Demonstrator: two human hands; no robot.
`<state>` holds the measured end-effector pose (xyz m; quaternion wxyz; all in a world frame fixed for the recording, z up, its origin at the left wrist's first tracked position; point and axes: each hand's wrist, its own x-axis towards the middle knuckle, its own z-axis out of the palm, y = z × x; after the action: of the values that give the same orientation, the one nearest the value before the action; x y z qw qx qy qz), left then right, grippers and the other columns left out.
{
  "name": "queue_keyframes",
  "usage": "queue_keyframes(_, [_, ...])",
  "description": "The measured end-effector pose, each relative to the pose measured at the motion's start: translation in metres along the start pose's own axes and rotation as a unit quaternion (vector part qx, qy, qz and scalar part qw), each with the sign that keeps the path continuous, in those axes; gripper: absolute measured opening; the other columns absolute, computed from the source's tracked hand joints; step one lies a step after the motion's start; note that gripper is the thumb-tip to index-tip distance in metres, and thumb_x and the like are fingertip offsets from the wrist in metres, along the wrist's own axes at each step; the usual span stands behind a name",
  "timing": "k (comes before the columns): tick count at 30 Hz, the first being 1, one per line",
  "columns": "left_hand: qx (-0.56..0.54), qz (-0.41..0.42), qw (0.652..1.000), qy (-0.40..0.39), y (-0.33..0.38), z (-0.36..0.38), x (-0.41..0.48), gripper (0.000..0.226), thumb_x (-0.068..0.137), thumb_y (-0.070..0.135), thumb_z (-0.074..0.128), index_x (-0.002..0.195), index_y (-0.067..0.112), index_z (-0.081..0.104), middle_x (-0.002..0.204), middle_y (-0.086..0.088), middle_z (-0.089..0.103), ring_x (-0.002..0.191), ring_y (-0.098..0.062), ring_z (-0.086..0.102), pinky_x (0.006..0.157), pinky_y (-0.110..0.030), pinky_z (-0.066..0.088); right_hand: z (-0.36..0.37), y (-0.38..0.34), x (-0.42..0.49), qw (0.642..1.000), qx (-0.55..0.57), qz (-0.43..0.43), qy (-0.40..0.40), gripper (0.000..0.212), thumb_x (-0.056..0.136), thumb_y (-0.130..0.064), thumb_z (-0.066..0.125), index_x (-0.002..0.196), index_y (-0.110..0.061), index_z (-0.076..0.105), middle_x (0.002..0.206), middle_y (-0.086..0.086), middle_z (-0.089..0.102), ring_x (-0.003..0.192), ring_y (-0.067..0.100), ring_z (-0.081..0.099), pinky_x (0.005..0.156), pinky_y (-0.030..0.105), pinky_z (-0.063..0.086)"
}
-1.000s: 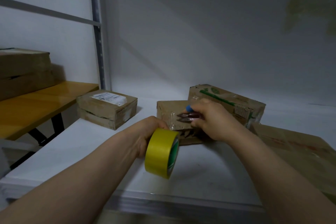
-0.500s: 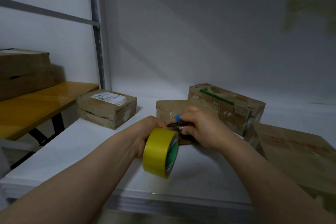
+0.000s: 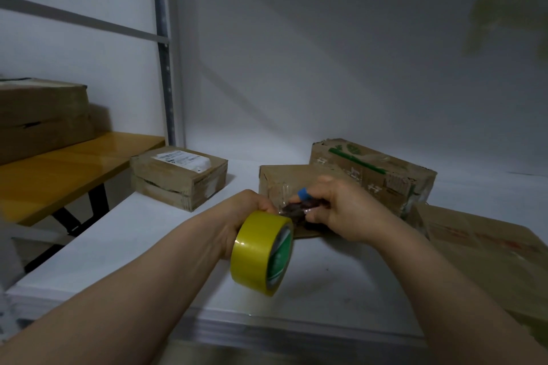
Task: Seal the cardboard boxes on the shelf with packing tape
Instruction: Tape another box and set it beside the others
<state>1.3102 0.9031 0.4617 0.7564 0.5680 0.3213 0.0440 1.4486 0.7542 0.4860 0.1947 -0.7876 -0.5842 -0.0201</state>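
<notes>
My left hand (image 3: 247, 212) grips a yellow tape roll (image 3: 256, 252) above the front of the white shelf (image 3: 127, 246). Right beside the roll's top, my right hand (image 3: 344, 210) pinches a small dark tool with a blue tip (image 3: 303, 194); the two hands nearly touch. Behind them lies a small brown box (image 3: 281, 179), its front partly hidden by my hands. A box with green print (image 3: 376, 169) stands behind it to the right. A labelled box (image 3: 178, 178) sits at the shelf's left.
A large flat cardboard box (image 3: 489, 261) lies at the shelf's right, next to my right forearm. A wooden table (image 3: 59, 169) with stacked boxes (image 3: 41, 115) stands to the left, beyond the shelf's metal post (image 3: 161, 53). White walls close the back.
My right hand with the blue-tipped tool has come down and left from the small box to the top of the tape roll. The left hand and roll stayed almost still.
</notes>
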Motion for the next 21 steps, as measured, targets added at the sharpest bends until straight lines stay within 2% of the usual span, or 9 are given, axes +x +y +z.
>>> queue_keyframes(4, [0.008,-0.002,0.999,-0.032,-0.002,0.001,-0.010,0.010,0.082,0.000,0.061,0.090,-0.001,0.068,0.070,-0.017,0.061,0.056,-0.027,0.059,0.060,-0.029,0.050,-0.013,-0.006,0.003,0.995,0.048,0.048,0.077,0.046,0.084,-0.032,0.080,0.124,-0.038,0.059,0.117,-0.013,0.047,0.097,0.001,0.054,0.084,0.022,0.048])
queue_keyframes(6, [0.013,0.001,0.999,-0.043,-0.002,0.003,-0.016,0.013,0.085,0.002,0.061,0.091,-0.002,0.071,0.075,-0.019,0.066,0.059,-0.028,0.062,0.059,-0.028,0.053,-0.007,-0.012,0.012,0.991,0.042,0.068,0.108,0.055,0.080,-0.043,0.081,0.129,-0.037,0.057,0.123,-0.009,0.046,0.105,0.007,0.053,0.091,0.028,0.049])
queue_keyframes(9, [0.006,0.011,0.998,-0.062,-0.002,0.000,-0.024,0.016,0.085,0.003,0.061,0.083,-0.003,0.076,0.078,-0.019,0.069,0.062,-0.028,0.064,0.062,-0.029,0.055,0.010,-0.018,0.023,0.991,-0.031,0.081,0.098,0.071,0.081,-0.056,0.075,0.143,-0.035,0.048,0.136,-0.004,0.044,0.118,0.016,0.051,0.091,0.030,0.046])
queue_keyframes(12, [-0.002,0.022,0.997,-0.070,-0.004,-0.007,-0.032,0.013,0.083,0.002,0.063,0.082,-0.002,0.076,0.080,-0.017,0.070,0.065,-0.027,0.066,0.069,-0.031,0.055,0.021,-0.022,0.023,0.988,-0.088,0.098,0.084,0.067,0.088,-0.052,0.069,0.147,-0.031,0.044,0.141,-0.003,0.041,0.119,0.016,0.050,0.077,0.023,0.033])
queue_keyframes(14, [-0.014,0.037,0.996,-0.076,-0.007,-0.010,-0.037,0.012,0.083,0.002,0.064,0.088,-0.002,0.074,0.082,-0.017,0.070,0.067,-0.027,0.066,0.071,-0.032,0.054,0.023,-0.021,0.022,0.990,-0.072,0.099,0.077,0.068,0.088,-0.049,0.071,0.147,-0.030,0.045,0.141,-0.004,0.040,0.119,0.015,0.049,0.080,0.022,0.036])
queue_keyframes(16, [-0.025,0.057,0.995,-0.074,-0.009,-0.013,-0.040,0.012,0.084,0.002,0.063,0.088,-0.002,0.073,0.084,-0.017,0.070,0.069,-0.027,0.065,0.073,-0.033,0.052,0.022,-0.022,0.019,0.993,-0.002,0.098,0.071,0.069,0.086,-0.043,0.075,0.147,-0.028,0.046,0.140,-0.004,0.039,0.114,0.009,0.047,0.085,0.013,0.035])
queue_keyframes(18, [-0.018,0.088,0.995,-0.054,-0.011,-0.012,-0.041,0.010,0.082,0.004,0.065,0.087,0.000,0.072,0.088,-0.018,0.068,0.074,-0.027,0.064,0.076,-0.036,0.050,0.022,-0.023,0.015,0.984,0.101,0.099,0.110,0.061,0.088,-0.034,0.076,0.143,-0.028,0.051,0.134,-0.006,0.043,0.100,-0.001,0.046,0.075,-0.003,0.032])
queue_keyframes(19, [-0.007,0.110,0.993,-0.041,-0.012,-0.012,-0.042,0.010,0.081,0.006,0.066,0.089,0.001,0.069,0.091,-0.018,0.065,0.079,-0.028,0.061,0.078,-0.037,0.047,0.021,-0.026,0.012,0.969,0.170,0.107,0.141,0.049,0.091,-0.032,0.073,0.137,-0.028,0.056,0.128,-0.008,0.048,0.095,-0.005,0.048,0.069,-0.006,0.034])
queue_keyframes(21, [0.011,0.154,0.988,-0.018,-0.013,-0.010,-0.043,0.010,0.082,0.007,0.066,0.091,0.004,0.065,0.090,-0.016,0.061,0.083,-0.026,0.057,0.079,-0.036,0.043,0.014,-0.035,0.005,0.920,0.331,0.140,0.158,0.023,0.094,-0.037,0.067,0.114,-0.025,0.069,0.105,-0.013,0.066,0.084,-0.004,0.059,0.056,0.001,0.041])
